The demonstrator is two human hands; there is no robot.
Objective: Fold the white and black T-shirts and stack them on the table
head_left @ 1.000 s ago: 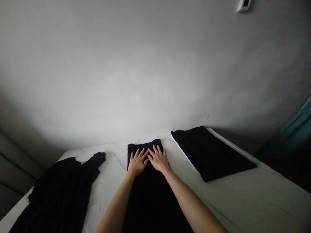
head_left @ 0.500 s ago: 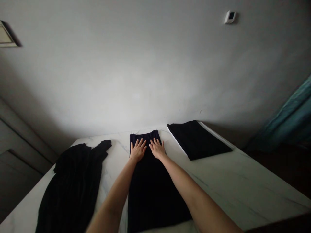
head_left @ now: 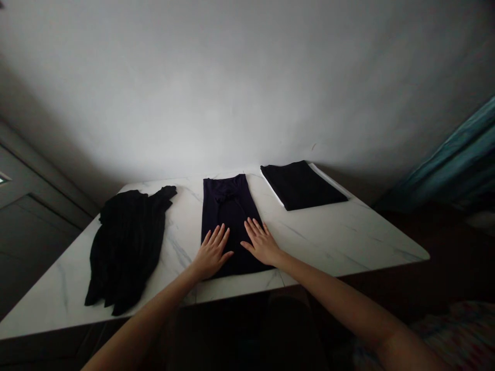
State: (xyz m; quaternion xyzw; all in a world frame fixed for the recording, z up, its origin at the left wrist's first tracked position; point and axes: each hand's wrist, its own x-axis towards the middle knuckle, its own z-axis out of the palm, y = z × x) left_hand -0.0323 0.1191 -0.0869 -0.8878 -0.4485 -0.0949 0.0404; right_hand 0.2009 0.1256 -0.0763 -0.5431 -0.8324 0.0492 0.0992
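Left hand (head_left: pixel 211 253) and right hand (head_left: pixel 263 245) are down from the far end to the navy garment's (head_left: pixel 235 219) near half: open, palms down, gripping nothing. It lies flat mid-tabletop (head_left: pixel 332 245); folded pile (head_left: pixel 303 185) looks done, rumpled black garment (head_left: pixel 127 245) doesn't.

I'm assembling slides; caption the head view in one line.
Left hand and right hand rest on a dark purplish garment, between a rumpled black garment and a smooth black cloth.

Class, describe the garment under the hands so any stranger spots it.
Find the white table by the wall. On it, between rumpled black clothing and a folded black cloth, lies a flat dark garment. It alone looks purplish and has the left hand and right hand resting on it.
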